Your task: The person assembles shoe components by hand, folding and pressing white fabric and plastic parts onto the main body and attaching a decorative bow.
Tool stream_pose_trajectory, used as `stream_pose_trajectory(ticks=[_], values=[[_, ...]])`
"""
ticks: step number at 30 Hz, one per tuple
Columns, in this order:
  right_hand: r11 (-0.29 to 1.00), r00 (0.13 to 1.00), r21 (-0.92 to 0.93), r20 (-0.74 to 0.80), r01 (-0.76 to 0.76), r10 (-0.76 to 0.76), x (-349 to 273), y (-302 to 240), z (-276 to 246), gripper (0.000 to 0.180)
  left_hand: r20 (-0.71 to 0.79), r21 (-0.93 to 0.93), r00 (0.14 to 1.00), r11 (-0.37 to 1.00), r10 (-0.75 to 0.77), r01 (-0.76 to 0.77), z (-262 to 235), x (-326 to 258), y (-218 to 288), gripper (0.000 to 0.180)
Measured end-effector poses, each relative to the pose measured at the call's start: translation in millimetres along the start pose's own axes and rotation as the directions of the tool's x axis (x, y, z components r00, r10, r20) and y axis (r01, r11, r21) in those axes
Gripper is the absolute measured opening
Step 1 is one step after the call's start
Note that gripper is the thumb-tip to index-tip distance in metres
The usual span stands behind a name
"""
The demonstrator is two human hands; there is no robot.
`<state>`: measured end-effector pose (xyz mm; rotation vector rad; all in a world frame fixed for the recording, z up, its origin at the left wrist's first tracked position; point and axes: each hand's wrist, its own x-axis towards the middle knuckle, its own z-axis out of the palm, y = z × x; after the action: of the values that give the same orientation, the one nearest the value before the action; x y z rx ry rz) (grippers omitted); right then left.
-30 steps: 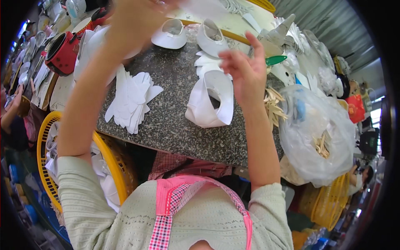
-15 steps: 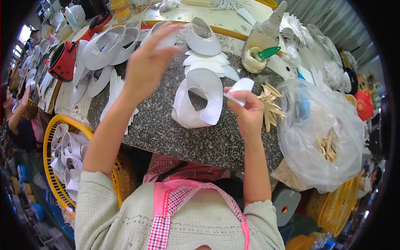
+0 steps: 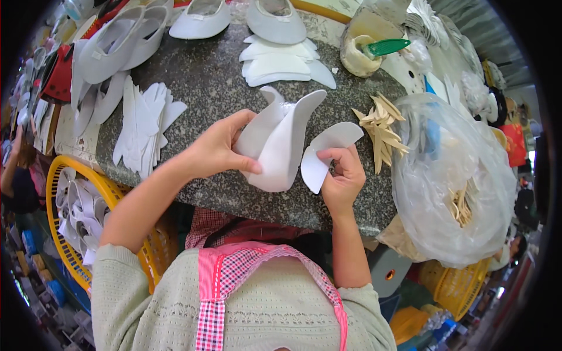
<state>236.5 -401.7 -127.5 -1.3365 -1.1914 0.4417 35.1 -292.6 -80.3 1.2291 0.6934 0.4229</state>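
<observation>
Left hand (image 3: 219,148) holds white upper (image 3: 278,149), right hand (image 3: 343,177) curved piece (image 3: 336,136)

Over bench (image 3: 199,76), centre front: shoe upper (image 3: 281,152) in left grip (image 3: 225,146); single piece (image 3: 328,140) in right grip (image 3: 342,178), just right of upper. Behind: piece stack (image 3: 278,67), second upper (image 3: 281,32) behind that, third upper (image 3: 202,29) to its left. Bench left: piece pile (image 3: 143,128), upper cluster (image 3: 102,64) behind. Bench right: stick pile (image 3: 380,128); pot (image 3: 357,58) behind, handle (image 3: 389,47) in it. Right of stick pile: bag (image 3: 439,228), sticks (image 3: 461,210) inside. Left of bench front: basket (image 3: 164,245), holding parts (image 3: 82,216).
</observation>
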Motion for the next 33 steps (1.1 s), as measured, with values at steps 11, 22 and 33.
stream_pose_trajectory(ticks=[11,22,33], values=[[0.987,0.996,0.135,0.046,-0.088,0.082,-14.7,-9.5,-4.8,0.02,0.354,0.277,0.931,0.94,0.092,-0.198,-79.3,4.6,-12.5,0.011],[0.96,0.886,-0.087,0.416,0.264,-0.206,9.0,-33.5,55.5,0.019,0.366,0.507,0.895,0.752,0.255,-0.422,-82.8,-5.2,-17.9,0.01],[0.866,0.817,-0.368,0.572,0.338,-0.076,23.6,-23.1,78.4,0.019,0.382,0.581,0.905,0.712,0.188,-0.394,-116.2,-2.0,-78.9,0.014]])
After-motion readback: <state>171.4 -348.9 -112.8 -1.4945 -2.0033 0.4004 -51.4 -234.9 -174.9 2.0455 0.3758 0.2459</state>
